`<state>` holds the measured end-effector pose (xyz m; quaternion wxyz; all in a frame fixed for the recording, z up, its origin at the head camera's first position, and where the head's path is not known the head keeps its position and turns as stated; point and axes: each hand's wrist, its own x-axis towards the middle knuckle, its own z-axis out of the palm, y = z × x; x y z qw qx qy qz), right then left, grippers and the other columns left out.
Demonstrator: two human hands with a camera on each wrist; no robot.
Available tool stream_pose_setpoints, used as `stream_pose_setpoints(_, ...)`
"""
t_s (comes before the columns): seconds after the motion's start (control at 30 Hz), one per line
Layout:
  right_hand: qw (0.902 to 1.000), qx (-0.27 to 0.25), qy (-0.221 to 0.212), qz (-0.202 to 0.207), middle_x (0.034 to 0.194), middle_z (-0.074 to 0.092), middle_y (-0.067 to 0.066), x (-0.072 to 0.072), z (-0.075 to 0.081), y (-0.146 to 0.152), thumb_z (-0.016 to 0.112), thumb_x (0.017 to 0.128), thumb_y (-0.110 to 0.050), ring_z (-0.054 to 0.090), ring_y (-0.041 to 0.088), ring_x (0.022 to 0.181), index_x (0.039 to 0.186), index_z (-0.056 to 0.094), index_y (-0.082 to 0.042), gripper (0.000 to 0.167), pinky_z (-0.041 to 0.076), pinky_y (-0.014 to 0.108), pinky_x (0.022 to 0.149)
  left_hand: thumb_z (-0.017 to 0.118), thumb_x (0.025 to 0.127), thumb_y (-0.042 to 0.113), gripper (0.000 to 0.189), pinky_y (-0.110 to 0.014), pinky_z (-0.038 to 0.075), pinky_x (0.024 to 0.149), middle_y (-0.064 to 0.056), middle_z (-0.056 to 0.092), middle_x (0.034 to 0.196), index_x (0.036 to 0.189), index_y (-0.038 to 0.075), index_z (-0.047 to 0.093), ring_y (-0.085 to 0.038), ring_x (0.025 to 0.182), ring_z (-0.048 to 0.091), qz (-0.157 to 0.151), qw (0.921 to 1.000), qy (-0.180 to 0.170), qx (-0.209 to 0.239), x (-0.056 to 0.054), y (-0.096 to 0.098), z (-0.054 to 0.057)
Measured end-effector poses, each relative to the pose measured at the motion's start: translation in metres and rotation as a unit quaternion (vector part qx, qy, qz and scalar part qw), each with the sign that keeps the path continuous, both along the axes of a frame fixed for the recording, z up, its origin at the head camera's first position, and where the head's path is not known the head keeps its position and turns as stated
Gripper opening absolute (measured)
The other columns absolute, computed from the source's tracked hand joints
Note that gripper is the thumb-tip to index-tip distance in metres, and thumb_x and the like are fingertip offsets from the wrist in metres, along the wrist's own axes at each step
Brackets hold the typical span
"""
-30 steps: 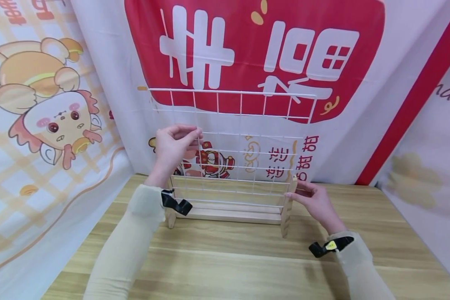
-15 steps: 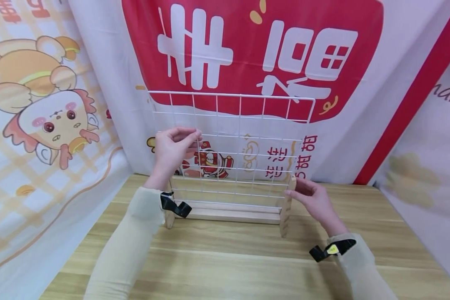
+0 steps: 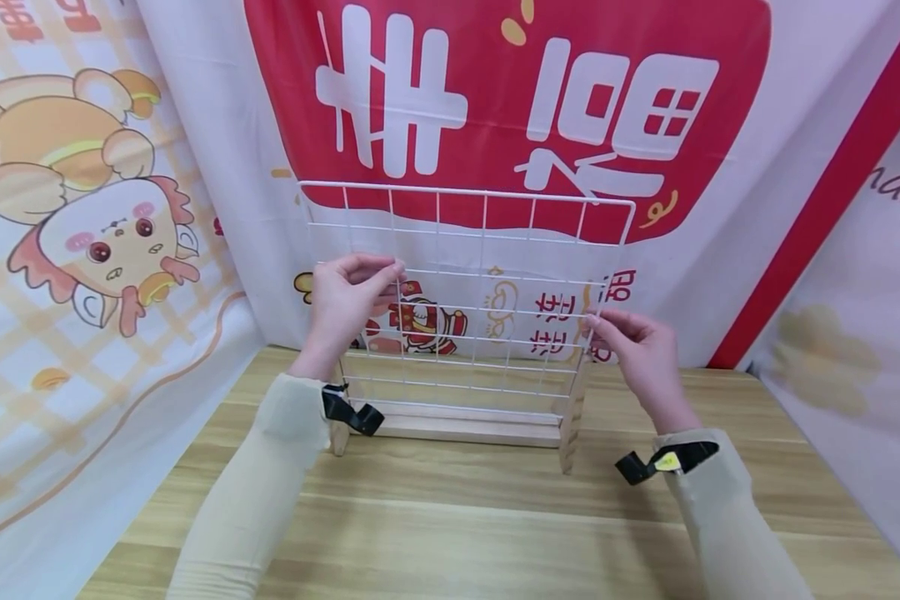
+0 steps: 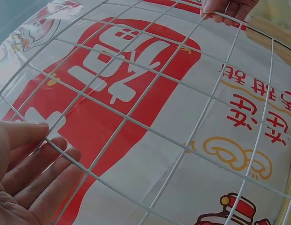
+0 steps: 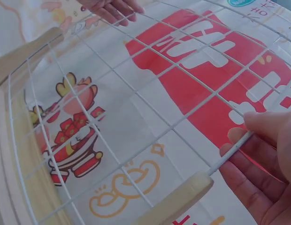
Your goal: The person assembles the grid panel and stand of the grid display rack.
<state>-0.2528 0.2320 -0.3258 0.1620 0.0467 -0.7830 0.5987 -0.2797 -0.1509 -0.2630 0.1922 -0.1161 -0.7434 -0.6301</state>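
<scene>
A white wire grid panel (image 3: 465, 192) stands upright in a low wooden stand (image 3: 457, 429), its lower wires between the two side posts. My left hand (image 3: 345, 296) pinches a wire near the panel's left side, about mid-height. In the left wrist view that thumb (image 4: 28, 129) lies on the near side while the fingers are behind the mesh. My right hand (image 3: 645, 354) pinches the panel's right edge wire, just above the right wooden post (image 3: 570, 433). From the right wrist view, thumb and fingertips meet on this wire (image 5: 232, 152) above the post's rounded end (image 5: 199, 180).
A wood-grain table (image 3: 450, 533) carries the stand. Close behind it hangs a white cloth with a large red print (image 3: 495, 100). Another printed cloth (image 3: 112, 250) hangs on the left, and a pale one (image 3: 855, 333) on the right.
My right hand has left the right wooden post and moved up to the panel's right edge wire. The left hand keeps its pinch in the same place.
</scene>
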Motion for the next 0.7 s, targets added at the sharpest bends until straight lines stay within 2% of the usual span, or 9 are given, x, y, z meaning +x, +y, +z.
stream_pose_setpoints(0.23, 0.9993, 0.019, 0.032, -0.003, 0.11, 0.074, 0.006, -0.002, 0.0, -0.001, 0.075, 0.091, -0.045, 0.073, 0.021, 0.091, 0.121, 0.073, -0.008, 0.048, 0.06, 0.026, 0.082, 0.08, 0.089, 0.037, 0.038, -0.032, 0.062, 0.076, -0.008, 0.076, 0.104, 0.115, 0.009, 0.076, -0.028, 0.091, 0.075, -0.001, 1.0, -0.006, 0.004, 0.001, 0.001, 0.0)
stream_pose_setpoints(0.4, 0.9989, 0.02, 0.04, -0.014, 0.109, 0.074, 0.006, -0.001, 0.001, -0.003, 0.075, 0.091, -0.045, 0.073, 0.021, 0.091, 0.12, 0.074, -0.01, 0.045, 0.06, 0.026, 0.081, 0.081, 0.088, 0.036, 0.041, -0.033, 0.062, 0.076, -0.008, 0.076, 0.106, 0.119, 0.009, 0.075, -0.025, 0.089, 0.075, -0.003, 0.9998, 0.018, 0.007, 0.002, -0.003, -0.004)
stream_pose_setpoints(0.57, 0.9983, 0.02, 0.052, -0.014, 0.108, 0.074, 0.006, 0.0, 0.001, -0.004, 0.076, 0.092, -0.041, 0.073, 0.021, 0.09, 0.117, 0.075, -0.012, 0.039, 0.06, 0.026, 0.081, 0.082, 0.088, 0.032, 0.039, -0.033, 0.062, 0.077, -0.01, 0.076, 0.106, 0.119, 0.008, 0.075, -0.025, 0.087, 0.076, -0.006, 0.9988, 0.047, 0.015, 0.008, -0.022, -0.014)
stream_pose_setpoints(0.7, 0.9981, 0.018, 0.058, -0.01, 0.107, 0.074, 0.008, 0.0, 0.0, -0.003, 0.076, 0.092, -0.04, 0.074, 0.022, 0.088, 0.116, 0.075, -0.009, 0.039, 0.06, 0.027, 0.079, 0.084, 0.086, 0.028, 0.038, -0.035, 0.062, 0.075, -0.01, 0.077, 0.1, 0.113, 0.002, 0.076, -0.024, 0.082, 0.075, 0.014, 0.9975, 0.059, 0.035, 0.014, -0.042, -0.023)
